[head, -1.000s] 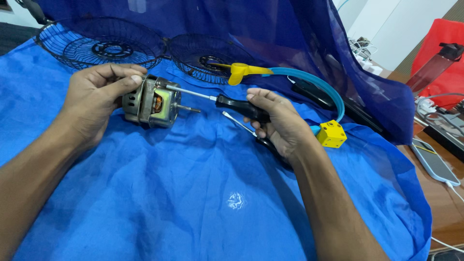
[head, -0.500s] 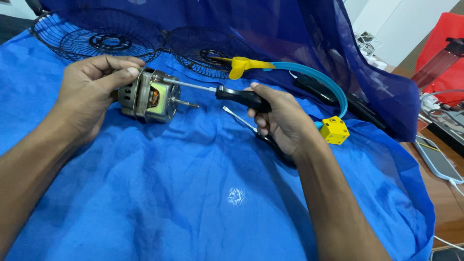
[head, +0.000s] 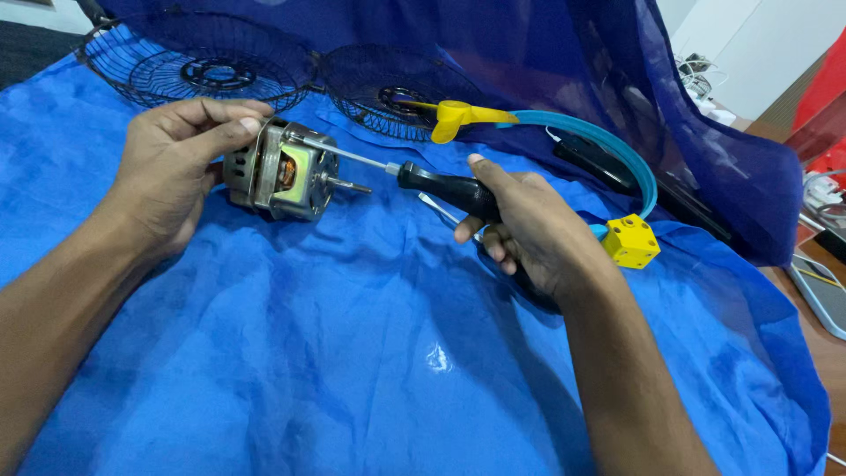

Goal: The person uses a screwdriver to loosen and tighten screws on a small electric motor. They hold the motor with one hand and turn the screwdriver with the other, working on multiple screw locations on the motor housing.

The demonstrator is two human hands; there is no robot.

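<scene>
Head view: motor in left hand, screwdriver in right hand.

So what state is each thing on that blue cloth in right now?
Motor: gripped by left hand, shaft pointing right.
Screwdriver: in right hand, tip against the motor.
Fan guards: detached, lying on the cloth.
Blue cloth: spread out, wrinkled.

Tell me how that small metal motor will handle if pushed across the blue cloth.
The motor looks dense with steel laminations and copper windings, so probably heavy for its size. Its rounded body lies on its side, so it might roll. The soft, wrinkled blue cloth would likely bunch rather than let it slide.
</scene>
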